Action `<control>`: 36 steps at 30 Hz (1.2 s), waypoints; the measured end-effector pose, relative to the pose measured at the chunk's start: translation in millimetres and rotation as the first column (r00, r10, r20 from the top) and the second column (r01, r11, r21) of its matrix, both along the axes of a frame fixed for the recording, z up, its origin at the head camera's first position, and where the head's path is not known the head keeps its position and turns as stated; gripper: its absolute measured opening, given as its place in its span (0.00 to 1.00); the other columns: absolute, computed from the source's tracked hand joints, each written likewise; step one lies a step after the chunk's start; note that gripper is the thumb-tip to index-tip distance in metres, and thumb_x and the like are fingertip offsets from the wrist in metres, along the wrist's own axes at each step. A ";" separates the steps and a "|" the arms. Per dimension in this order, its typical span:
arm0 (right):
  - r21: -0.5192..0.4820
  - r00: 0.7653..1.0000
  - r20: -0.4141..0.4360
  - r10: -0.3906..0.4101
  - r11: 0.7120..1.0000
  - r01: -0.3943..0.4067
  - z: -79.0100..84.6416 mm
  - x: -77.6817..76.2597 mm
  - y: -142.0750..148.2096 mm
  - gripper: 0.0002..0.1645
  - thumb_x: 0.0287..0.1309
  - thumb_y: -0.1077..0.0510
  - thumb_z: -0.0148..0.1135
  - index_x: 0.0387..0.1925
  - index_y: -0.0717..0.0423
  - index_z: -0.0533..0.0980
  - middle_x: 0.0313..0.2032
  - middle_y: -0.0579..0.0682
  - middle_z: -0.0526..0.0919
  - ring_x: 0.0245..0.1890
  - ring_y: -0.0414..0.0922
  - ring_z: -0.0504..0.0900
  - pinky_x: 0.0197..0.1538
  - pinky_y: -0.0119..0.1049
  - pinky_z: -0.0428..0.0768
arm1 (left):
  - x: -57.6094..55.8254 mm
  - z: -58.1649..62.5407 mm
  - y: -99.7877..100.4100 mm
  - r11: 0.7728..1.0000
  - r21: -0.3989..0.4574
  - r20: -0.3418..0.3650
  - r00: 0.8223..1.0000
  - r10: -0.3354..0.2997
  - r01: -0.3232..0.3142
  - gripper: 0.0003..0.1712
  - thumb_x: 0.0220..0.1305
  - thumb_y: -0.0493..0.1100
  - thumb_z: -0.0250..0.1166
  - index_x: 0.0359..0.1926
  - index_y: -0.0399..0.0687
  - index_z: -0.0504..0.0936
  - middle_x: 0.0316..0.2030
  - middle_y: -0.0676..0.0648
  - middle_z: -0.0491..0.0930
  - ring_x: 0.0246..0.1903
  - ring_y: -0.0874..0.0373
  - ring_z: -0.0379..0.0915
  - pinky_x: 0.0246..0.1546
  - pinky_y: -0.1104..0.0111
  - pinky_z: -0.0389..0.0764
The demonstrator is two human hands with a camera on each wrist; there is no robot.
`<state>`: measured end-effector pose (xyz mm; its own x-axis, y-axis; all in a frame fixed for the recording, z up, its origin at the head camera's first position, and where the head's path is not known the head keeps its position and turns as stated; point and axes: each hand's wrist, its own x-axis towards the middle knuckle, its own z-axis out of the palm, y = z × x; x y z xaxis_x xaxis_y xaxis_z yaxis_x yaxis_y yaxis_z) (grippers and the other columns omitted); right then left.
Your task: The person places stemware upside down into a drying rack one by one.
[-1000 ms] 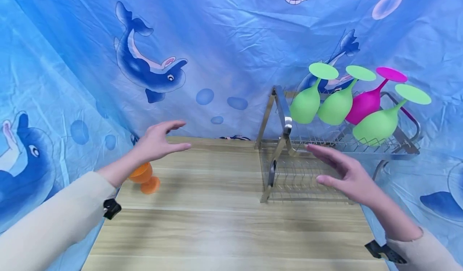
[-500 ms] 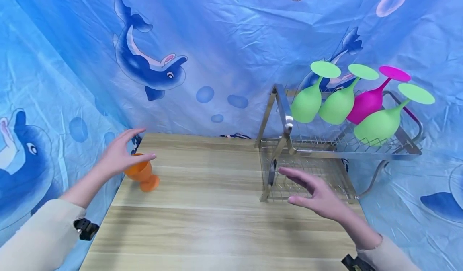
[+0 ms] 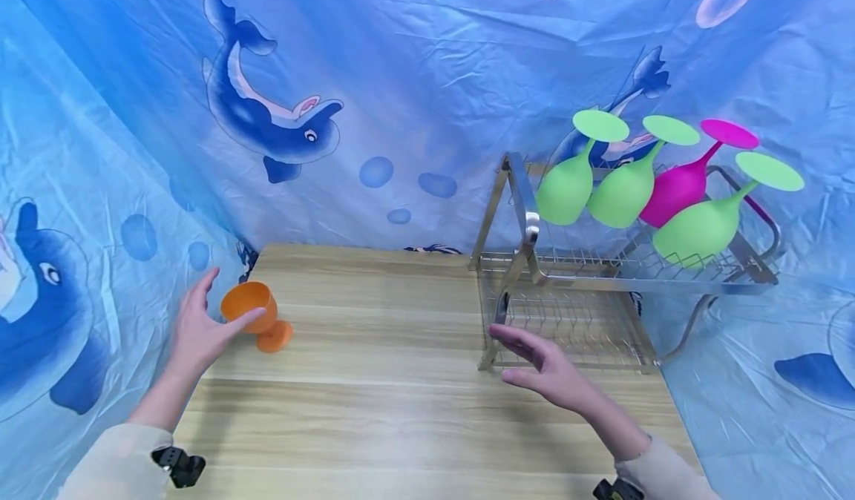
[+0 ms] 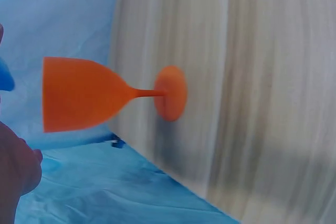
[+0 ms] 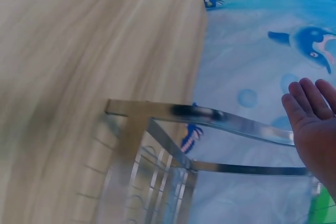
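Note:
An orange wine glass point(image 3: 249, 303) stands upright on its round foot at the table's far left; the left wrist view shows the whole glass point(image 4: 86, 95) side-on. My left hand point(image 3: 203, 329) is beside its bowl, fingers spread on the left and thumb across the near side in the head view. In the left wrist view that hand point(image 4: 18, 163) shows only in part, at the left edge. My right hand point(image 3: 544, 370) hovers in front of the metal dish rack point(image 3: 634, 285), fingers extended, holding nothing. Part of the right hand point(image 5: 315, 124) appears at the right wrist view's edge.
Upside down on the rack's upper tier lean several glasses: green ones such as the leftmost green glass point(image 3: 565, 188) and one magenta glass point(image 3: 676, 196). A blue dolphin-print curtain point(image 3: 401, 114) encloses the wooden table point(image 3: 401, 411) at the back and sides.
My left hand has come down and left, to beside the orange glass's bowl. My right hand has moved left and lower, away from the rack's upper tier. The glasses stay put.

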<state>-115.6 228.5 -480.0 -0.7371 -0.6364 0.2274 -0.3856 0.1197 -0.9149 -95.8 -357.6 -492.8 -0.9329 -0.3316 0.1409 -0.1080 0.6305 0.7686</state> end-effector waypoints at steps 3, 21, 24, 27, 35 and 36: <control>0.006 1.000 0.008 -0.011 1.000 0.011 -9.5 0.7 -4.8 0.38 0.67 0.70 0.68 0.76 0.64 0.68 0.73 0.70 0.72 0.73 0.38 0.72 0.74 0.28 0.69 | 1.9 -9.9 0.1 1.000 0.024 0.013 1.000 0.018 -0.018 0.67 0.62 0.58 0.80 0.88 0.56 0.44 0.83 0.32 0.49 0.77 0.28 0.51 0.71 0.28 0.60; 0.026 0.996 0.080 -0.038 0.999 0.036 -36.7 3.0 -23.8 0.36 0.70 0.67 0.68 0.76 0.60 0.69 0.72 0.61 0.75 0.73 0.51 0.75 0.74 0.32 0.72 | -3.8 -46.1 1.6 0.966 0.237 0.060 0.994 0.095 -0.106 0.73 0.61 0.56 0.81 0.88 0.54 0.36 0.86 0.41 0.44 0.83 0.39 0.45 0.82 0.44 0.52; 0.017 0.996 0.085 -0.035 0.999 0.034 -40.3 3.0 -26.2 0.36 0.70 0.66 0.69 0.76 0.60 0.70 0.72 0.61 0.76 0.72 0.51 0.76 0.75 0.37 0.72 | -6.1 -47.1 4.7 0.961 0.240 0.069 0.990 0.123 -0.136 0.73 0.60 0.58 0.82 0.88 0.54 0.38 0.86 0.42 0.46 0.82 0.39 0.48 0.81 0.43 0.54; 0.009 0.995 0.094 -0.029 1.000 0.028 -42.9 2.6 -28.0 0.35 0.70 0.66 0.68 0.75 0.60 0.70 0.71 0.61 0.77 0.72 0.49 0.76 0.75 0.40 0.73 | -8.6 -47.9 7.1 0.954 0.245 0.083 0.984 0.157 -0.173 0.70 0.60 0.59 0.81 0.88 0.55 0.42 0.84 0.42 0.51 0.80 0.39 0.52 0.80 0.43 0.57; -0.008 0.994 0.104 -0.014 1.000 0.015 -47.9 1.6 -31.7 0.34 0.70 0.65 0.68 0.75 0.62 0.70 0.70 0.63 0.77 0.72 0.53 0.76 0.74 0.33 0.72 | -14.5 -51.2 7.9 0.959 0.213 0.091 0.981 0.170 -0.186 0.61 0.63 0.60 0.79 0.86 0.51 0.54 0.81 0.40 0.60 0.76 0.37 0.59 0.77 0.42 0.63; -0.009 0.995 0.102 -0.013 1.000 0.014 -48.5 1.6 -32.5 0.34 0.70 0.64 0.69 0.74 0.63 0.70 0.70 0.63 0.77 0.72 0.54 0.76 0.74 0.34 0.72 | -15.1 -51.7 7.7 0.963 0.202 0.091 0.983 0.161 -0.177 0.61 0.63 0.61 0.78 0.86 0.51 0.54 0.81 0.40 0.60 0.76 0.36 0.60 0.77 0.41 0.64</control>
<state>-114.1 195.9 -528.5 -0.7653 -0.6243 0.1565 -0.2885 0.1155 -0.9505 -110.9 -349.9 -544.5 -0.8659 -0.5001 -0.0142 -0.2599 0.4253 0.8669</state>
